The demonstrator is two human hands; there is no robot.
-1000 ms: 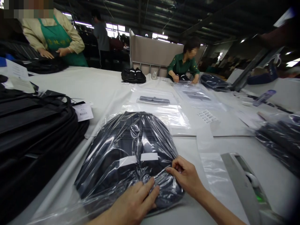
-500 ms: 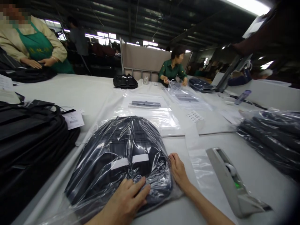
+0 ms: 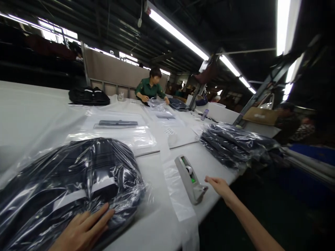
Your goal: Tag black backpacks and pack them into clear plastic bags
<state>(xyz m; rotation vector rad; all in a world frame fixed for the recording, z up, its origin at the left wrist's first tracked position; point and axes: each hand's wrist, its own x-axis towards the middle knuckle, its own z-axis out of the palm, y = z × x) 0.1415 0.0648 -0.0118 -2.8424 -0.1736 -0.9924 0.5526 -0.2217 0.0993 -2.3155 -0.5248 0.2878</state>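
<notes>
So the left hand [image 3: 83, 232] lies flat, fingers spread, on the bagged dark backpack [image 3: 78, 184] at the near left corner of the desk [image 3: 157, 226], pressing the near edge of the clear plastic down; the grip is released, palm on top, not clenched round anything. That backpack is wrapped in crinkly film with two white strips across its front, and it sits just past the fingertips, filling the near left part of the desk. The right hand [image 3: 221, 186] is out over the desk's near right edge, fingers loosely extended, grasping nothing, right beside the grey tape dispenser [image 3: 190, 177] but apart from it as far as I can tell. A long strip of clear plastic [image 3: 178, 195] runs between backpack and dispenser and hangs off the near edge. Further along the right edge sits a stack of bagged backpacks [image 3: 232, 144]. Flat empty clear bags [image 3: 117, 132] lie in the middle, a black bag [image 3: 89, 96] is near the far left, and a person in a green shirt [image 3: 150, 89] works at the far edge with more plastic.
</notes>
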